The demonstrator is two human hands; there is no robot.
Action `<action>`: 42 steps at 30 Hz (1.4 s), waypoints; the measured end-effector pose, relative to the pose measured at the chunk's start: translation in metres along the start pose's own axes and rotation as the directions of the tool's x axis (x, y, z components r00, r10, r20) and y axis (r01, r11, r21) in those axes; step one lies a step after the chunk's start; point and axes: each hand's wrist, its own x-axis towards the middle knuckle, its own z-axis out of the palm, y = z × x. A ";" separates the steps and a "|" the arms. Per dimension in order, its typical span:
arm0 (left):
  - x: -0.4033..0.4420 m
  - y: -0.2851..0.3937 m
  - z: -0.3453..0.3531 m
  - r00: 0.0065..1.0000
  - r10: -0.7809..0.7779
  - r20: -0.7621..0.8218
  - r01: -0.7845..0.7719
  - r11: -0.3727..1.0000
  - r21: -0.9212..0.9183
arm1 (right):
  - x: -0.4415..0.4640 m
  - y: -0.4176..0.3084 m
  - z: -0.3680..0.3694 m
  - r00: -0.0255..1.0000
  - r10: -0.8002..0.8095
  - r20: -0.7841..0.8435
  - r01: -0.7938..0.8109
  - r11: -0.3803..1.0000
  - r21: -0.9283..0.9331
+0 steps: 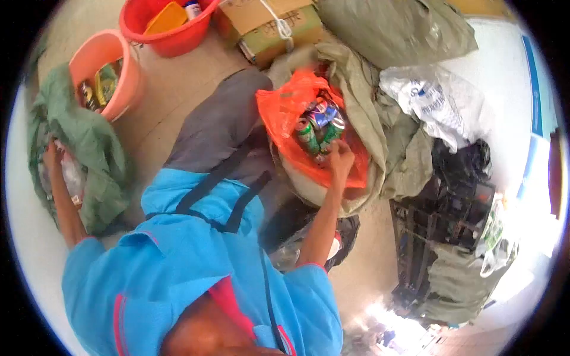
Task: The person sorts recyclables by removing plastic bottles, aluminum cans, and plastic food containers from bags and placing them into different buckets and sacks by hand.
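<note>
Wearing a bright blue shirt with pink edges [196,255] and dark grey trousers [217,115], a person has one arm out to each side. The right hand [341,159] is at a shiny orange-red plastic bag [278,110]. Its fingers are bent and close together, right beside some drink cans. I cannot tell if they hold one. Two green metal cans [307,136] and a blue metal can [322,114] lie in this bag, in a bunch near its middle. The bag sits in the mouth of a big grey-green sack [353,74], and the sack goes around it.

The left hand [53,155] is in the mouth of a darker green sack [89,136]. Part of the hand is hidden, so I cannot tell if it holds anything. Some see-through plastic [72,178] shows just beside it. Near that sack is a round pink plastic bucket [134,77] with small things inside. Up at the top are a round red plastic tub [172,47] and a brown cardboard box [249,19] tied with white string [284,28]. A white plastic bag [439,104] lies off to the right.
</note>
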 end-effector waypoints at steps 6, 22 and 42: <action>-0.124 0.145 0.062 0.920 0.268 -0.287 -0.327 0.927 -0.185 | 0.032 0.009 0.009 0.905 -0.355 -0.232 0.154 0.785 -0.600; -0.625 0.312 0.453 0.024 0.512 0.859 -0.345 0.810 -0.474 | 0.023 0.040 -0.001 0.962 -0.039 -0.271 0.098 0.973 0.207; -0.342 0.340 0.287 0.831 0.354 0.430 -0.083 0.843 -0.532 | 0.102 0.016 0.052 0.999 0.033 -0.025 -0.041 0.890 -0.454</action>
